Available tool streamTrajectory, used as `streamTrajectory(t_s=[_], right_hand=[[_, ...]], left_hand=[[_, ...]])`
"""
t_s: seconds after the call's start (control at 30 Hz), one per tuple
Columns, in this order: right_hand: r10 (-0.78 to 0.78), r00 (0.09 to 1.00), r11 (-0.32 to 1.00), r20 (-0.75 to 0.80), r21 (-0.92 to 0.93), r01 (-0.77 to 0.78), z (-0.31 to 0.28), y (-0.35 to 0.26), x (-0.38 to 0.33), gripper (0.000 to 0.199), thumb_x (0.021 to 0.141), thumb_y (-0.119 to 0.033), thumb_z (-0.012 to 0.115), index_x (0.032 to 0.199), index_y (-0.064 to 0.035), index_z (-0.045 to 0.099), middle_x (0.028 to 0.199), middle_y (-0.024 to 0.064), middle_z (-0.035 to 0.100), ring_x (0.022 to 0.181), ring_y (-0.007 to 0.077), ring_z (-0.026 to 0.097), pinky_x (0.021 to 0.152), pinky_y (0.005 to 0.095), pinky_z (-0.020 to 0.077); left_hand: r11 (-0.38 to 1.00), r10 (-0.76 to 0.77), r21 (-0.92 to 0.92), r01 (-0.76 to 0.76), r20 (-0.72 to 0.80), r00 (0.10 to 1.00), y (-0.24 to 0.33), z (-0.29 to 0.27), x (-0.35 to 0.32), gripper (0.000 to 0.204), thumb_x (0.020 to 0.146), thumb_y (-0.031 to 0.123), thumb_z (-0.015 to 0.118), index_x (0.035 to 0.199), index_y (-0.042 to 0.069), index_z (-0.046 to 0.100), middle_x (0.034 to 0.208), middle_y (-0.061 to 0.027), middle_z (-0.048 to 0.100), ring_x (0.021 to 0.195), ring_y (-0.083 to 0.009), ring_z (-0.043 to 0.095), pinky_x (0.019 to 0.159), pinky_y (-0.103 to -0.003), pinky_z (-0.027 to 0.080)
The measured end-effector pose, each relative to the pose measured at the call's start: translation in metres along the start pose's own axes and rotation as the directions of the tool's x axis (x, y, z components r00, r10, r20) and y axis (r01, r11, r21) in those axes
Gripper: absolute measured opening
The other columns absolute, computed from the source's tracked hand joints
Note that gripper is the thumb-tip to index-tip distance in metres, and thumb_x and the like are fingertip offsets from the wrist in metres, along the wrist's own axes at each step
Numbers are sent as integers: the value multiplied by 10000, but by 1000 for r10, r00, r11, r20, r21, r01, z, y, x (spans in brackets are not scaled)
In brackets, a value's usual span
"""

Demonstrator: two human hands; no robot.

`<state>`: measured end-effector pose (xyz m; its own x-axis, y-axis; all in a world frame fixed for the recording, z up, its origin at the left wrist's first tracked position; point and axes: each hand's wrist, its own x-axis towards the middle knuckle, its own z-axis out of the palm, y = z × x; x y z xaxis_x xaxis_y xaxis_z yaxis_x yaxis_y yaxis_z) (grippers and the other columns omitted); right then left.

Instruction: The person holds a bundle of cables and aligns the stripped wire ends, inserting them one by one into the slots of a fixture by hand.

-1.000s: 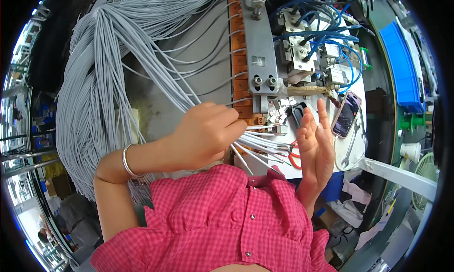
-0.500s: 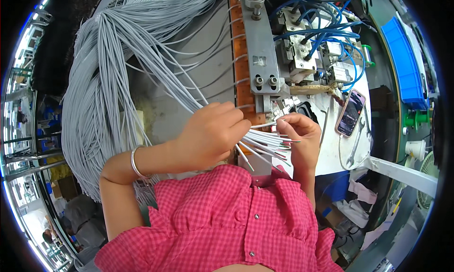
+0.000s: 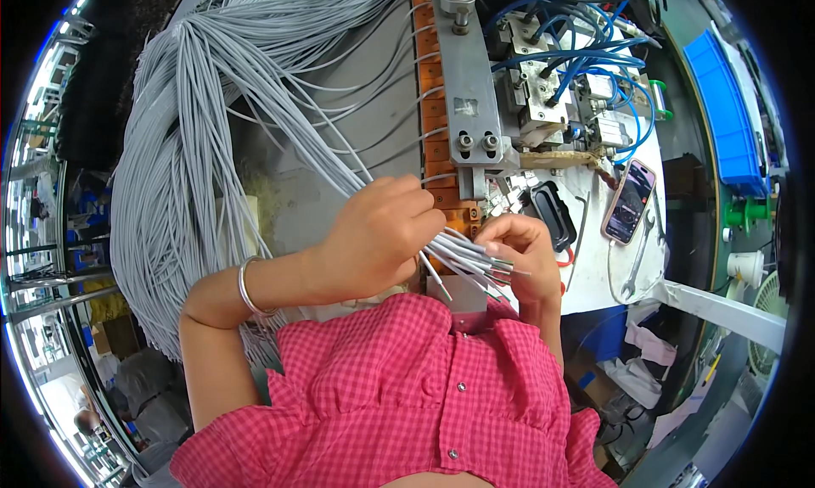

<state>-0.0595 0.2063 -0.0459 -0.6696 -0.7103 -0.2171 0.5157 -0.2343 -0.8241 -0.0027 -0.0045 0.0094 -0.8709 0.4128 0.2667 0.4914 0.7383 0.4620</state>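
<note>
A bundle of thin grey cables is gripped in my left hand (image 3: 386,233), whose fingers are closed around it. The free cable ends (image 3: 458,252) fan out to the right of that fist, with stripped tips showing green, red and white inner wires. My right hand (image 3: 526,255) is at these ends, thumb and fingers pinched on a cable; the exact contact is partly hidden. Just beyond my hands runs a row of orange blocks (image 3: 434,106) with single grey cables leading into it. Beside it stands a steel clamp bar (image 3: 469,85) with two bolts.
A large heap of grey cables (image 3: 182,174) hangs at the left. Right of the clamp are a pneumatic unit (image 3: 539,89) with blue hoses, small metal pieces (image 3: 507,193), a black tray (image 3: 553,216), a phone (image 3: 630,201) and a wrench (image 3: 637,263). A blue bin (image 3: 726,106) stands far right.
My right hand has moved left and slightly nearer to me, uncovering more of the black tray. Cables along the orange row have shifted a little away from me. My left hand keeps its grip.
</note>
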Motion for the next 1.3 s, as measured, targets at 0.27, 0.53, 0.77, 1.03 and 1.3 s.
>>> streamTrajectory(t_s=[0.27, 0.53, 0.77, 1.03, 1.3], right_hand=[[-213, 952, 974, -221, -124, 190, 2, 1, 1, 62, 796, -9, 634, 778, 21, 583, 730, 76, 617, 571, 78, 525, 526, 200, 421], [-113, 960, 950, -256, -311, 29, -8, 6, 5, 97, 856, -57, 589, 784, -13, 542, 692, 25, 572, 572, 49, 479, 517, 191, 382], [39, 981, 963, -191, -255, -88, -9, 2, 8, 131, 899, -128, 546, 813, -31, 523, 637, -34, 465, 558, 41, 417, 518, 173, 335], [-41, 959, 930, -279, -361, -65, -11, 5, 1, 55, 851, -51, 599, 872, -9, 569, 669, -22, 525, 586, 29, 461, 517, 161, 331], [-184, 948, 958, -259, -261, 115, 7, -4, -2, 80, 798, 17, 654, 877, 32, 653, 723, 22, 618, 630, 37, 550, 519, 162, 394]], left_hand=[[998, -63, 21, 62, 44, 997, 4, -1, 3, 247, 547, 6, 591, 792, 21, 564, 705, -92, 456, 692, -270, 465, 590, -369, 369], [992, 112, 50, -112, 0, 994, -1, 10, 0, 259, 559, -3, 588, 814, 28, 559, 730, -82, 487, 729, -264, 483, 633, -352, 378], [996, -54, 71, 49, 67, 996, 4, 1, -2, 254, 559, -6, 574, 810, 28, 566, 699, -82, 474, 737, -254, 487, 655, -355, 374], [977, 86, 199, -79, -23, 996, -3, 14, -1, 142, 604, 46, 592, 715, 61, 505, 678, -66, 462, 707, -230, 483, 624, -341, 367], [998, 22, 63, -25, 48, 999, 4, 3, -1, 319, 558, -12, 593, 877, 1, 579, 733, -79, 496, 722, -245, 494, 616, -351, 372]])
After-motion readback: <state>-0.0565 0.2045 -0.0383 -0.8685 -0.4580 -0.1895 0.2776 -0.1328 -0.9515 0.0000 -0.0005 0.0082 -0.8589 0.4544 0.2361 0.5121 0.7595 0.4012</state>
